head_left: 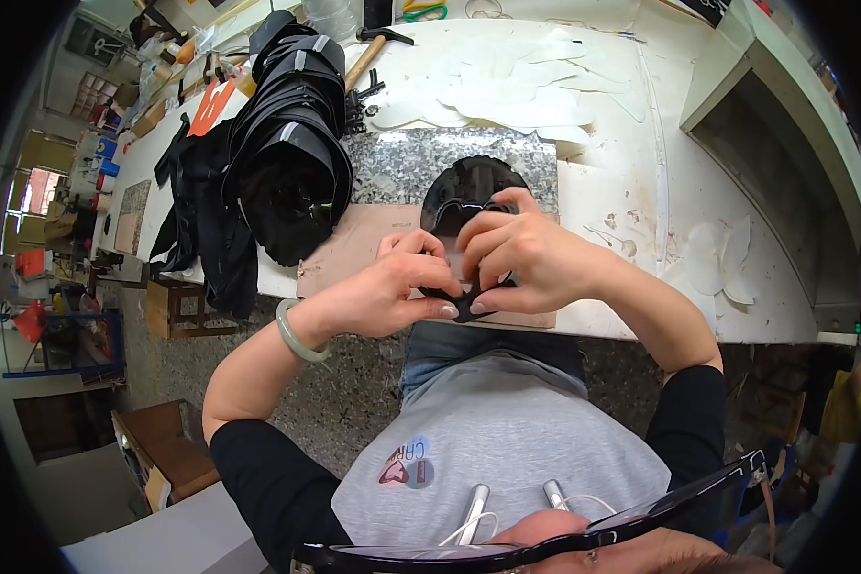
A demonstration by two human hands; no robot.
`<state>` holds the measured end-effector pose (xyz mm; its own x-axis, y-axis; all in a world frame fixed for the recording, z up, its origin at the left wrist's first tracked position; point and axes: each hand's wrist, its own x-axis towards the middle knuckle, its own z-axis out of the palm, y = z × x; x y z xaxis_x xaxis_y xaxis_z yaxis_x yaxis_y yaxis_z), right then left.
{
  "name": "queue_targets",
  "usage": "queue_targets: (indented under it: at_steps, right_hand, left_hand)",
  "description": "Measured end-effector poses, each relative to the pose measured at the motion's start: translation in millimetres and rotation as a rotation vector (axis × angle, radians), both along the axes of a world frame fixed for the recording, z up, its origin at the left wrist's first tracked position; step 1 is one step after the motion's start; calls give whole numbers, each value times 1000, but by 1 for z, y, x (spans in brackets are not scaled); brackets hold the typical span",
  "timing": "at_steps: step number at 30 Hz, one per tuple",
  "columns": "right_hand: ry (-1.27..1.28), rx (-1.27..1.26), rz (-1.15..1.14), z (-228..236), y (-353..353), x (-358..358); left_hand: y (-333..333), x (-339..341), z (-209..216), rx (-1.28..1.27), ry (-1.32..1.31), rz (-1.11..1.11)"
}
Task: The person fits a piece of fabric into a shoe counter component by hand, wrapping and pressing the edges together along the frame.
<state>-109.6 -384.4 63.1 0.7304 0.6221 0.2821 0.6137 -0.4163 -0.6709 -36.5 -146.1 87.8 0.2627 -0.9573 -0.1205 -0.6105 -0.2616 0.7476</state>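
Observation:
A glossy black piece (474, 180), rounded at its far end and shaped like a shoe upper, lies in front of me. My left hand (407, 284) has its fingers curled in and its thumb and fingertips pressed on the piece's near edge. From the other side, my right hand (524, 256) pinches the same edge, the thumbs close together. Under the piece are a brownish board (349, 251) and a speckled stone slab (387, 156). The fingers partly hide the middle of the piece.
To the left, a tall stack of similar glossy black pieces (292, 177) leans over the white table (617, 187). Behind it lies a hammer (364, 63). Thin white cut pieces (517, 86) spread across the back. A pale open-fronted cabinet (703, 91) stands at right.

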Motion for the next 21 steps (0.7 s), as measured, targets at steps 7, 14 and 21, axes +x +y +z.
queue_targets:
  at_steps: [7, 14, 21]
  right_hand:
    - [-48, 137, -44, -8, 14, 0]
    - [-27, 124, -62, -4, 19, -7]
    - [17, 13, 51, 2, 4, 0]
  left_hand:
    - [10, -2, 9, 70, 104, 110]
    - [4, -11, 21, 38, -46, 17]
    - [22, -8, 20, 113, 63, 8]
